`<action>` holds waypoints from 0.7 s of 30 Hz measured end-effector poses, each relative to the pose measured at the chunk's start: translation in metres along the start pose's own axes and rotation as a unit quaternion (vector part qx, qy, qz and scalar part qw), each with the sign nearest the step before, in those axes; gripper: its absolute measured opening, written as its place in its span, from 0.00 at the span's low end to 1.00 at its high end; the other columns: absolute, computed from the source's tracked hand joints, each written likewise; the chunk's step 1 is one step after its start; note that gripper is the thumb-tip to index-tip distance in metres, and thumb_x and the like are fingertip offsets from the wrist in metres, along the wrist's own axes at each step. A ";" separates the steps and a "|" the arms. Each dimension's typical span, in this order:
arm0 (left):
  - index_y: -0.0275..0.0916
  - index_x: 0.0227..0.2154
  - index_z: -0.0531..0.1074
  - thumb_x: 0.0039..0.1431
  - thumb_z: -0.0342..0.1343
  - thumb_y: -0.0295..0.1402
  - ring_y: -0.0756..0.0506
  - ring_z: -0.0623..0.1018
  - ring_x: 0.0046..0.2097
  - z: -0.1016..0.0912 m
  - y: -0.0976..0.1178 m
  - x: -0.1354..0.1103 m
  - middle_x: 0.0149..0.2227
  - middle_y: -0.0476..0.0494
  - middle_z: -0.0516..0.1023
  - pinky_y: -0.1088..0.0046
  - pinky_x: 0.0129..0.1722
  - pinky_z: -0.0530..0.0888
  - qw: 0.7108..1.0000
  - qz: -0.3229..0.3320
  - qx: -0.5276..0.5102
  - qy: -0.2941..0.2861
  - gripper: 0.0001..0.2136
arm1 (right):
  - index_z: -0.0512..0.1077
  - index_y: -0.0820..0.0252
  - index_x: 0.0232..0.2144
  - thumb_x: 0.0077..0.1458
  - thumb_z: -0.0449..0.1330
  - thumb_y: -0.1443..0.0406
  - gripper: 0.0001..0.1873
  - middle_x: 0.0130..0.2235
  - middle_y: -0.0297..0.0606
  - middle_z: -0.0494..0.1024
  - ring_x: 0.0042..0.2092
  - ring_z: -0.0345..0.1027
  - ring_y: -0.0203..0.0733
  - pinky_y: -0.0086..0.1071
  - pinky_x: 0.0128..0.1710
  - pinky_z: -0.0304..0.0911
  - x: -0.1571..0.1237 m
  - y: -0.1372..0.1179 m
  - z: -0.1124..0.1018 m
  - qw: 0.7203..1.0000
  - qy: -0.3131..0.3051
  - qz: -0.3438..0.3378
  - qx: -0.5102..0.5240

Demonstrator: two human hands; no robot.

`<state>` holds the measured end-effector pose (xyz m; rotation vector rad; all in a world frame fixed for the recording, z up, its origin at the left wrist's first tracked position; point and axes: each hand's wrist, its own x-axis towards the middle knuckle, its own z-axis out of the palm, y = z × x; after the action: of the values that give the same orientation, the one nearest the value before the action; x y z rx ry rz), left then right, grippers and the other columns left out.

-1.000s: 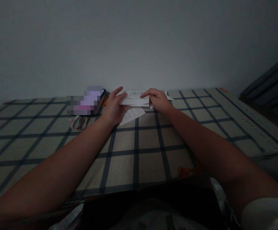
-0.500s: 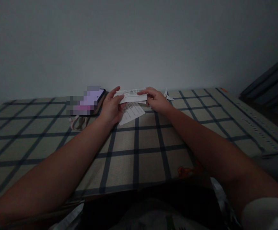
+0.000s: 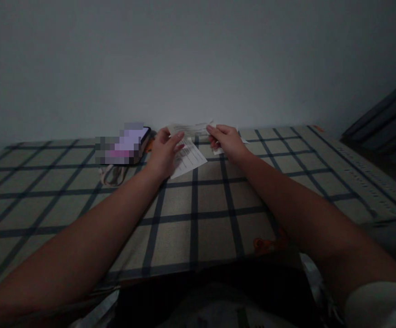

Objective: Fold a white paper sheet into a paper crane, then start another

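Both my arms reach forward over a checked cloth [image 3: 198,228] toward the far wall. My left hand [image 3: 164,152] pinches the left end of a white printed paper strip [image 3: 191,129], and my right hand [image 3: 225,141] pinches its right end. The strip is held a little above the cloth, near the wall. Under my hands lies a second printed slip [image 3: 189,158], flat on the cloth. The room is dim.
A phone with a lit screen [image 3: 126,143] rests by the wall to the left of my hands, with a pale cord [image 3: 111,175] in front of it. A small white paper scrap [image 3: 241,136] lies right of my right hand. A dark panel [image 3: 382,127] stands at the far right.
The paper strip has been lifted from the cloth and now sits higher, nearer the wall. More of the slip underneath is uncovered. My hands shifted slightly up with it.
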<state>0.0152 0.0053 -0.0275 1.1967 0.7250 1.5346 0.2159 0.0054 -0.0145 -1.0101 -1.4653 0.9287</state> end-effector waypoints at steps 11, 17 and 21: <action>0.40 0.35 0.69 0.42 0.75 0.42 0.42 0.83 0.41 -0.001 -0.005 0.001 0.38 0.45 0.83 0.63 0.46 0.81 1.000 0.017 -0.017 -0.012 0.23 | 0.65 0.58 0.23 0.56 0.63 0.49 0.23 0.24 0.29 0.63 0.27 0.55 0.32 0.29 0.27 0.52 0.002 0.001 0.001 0.998 0.026 -0.039 -0.046; 0.38 0.37 0.73 0.42 0.75 0.36 0.42 0.83 0.41 0.001 -0.004 -0.002 0.38 0.43 0.83 0.60 0.48 0.79 0.999 -0.023 -0.014 -0.029 0.21 | 0.70 0.59 0.28 0.57 0.63 0.52 0.17 0.27 0.31 0.68 0.30 0.60 0.33 0.29 0.30 0.58 0.004 0.005 0.000 0.999 0.013 -0.018 -0.027; 0.34 0.38 0.77 0.44 0.73 0.39 0.41 0.83 0.42 0.001 -0.004 -0.004 0.39 0.38 0.83 0.60 0.51 0.77 0.997 -0.048 0.013 -0.056 0.20 | 0.73 0.59 0.33 0.58 0.62 0.53 0.14 0.32 0.34 0.75 0.32 0.65 0.34 0.28 0.30 0.62 0.004 0.003 0.002 1.000 -0.001 0.002 0.005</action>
<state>0.0179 0.0029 -0.0319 1.2396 0.7195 1.3703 0.2143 0.0098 -0.0162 -1.0044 -1.4598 0.9392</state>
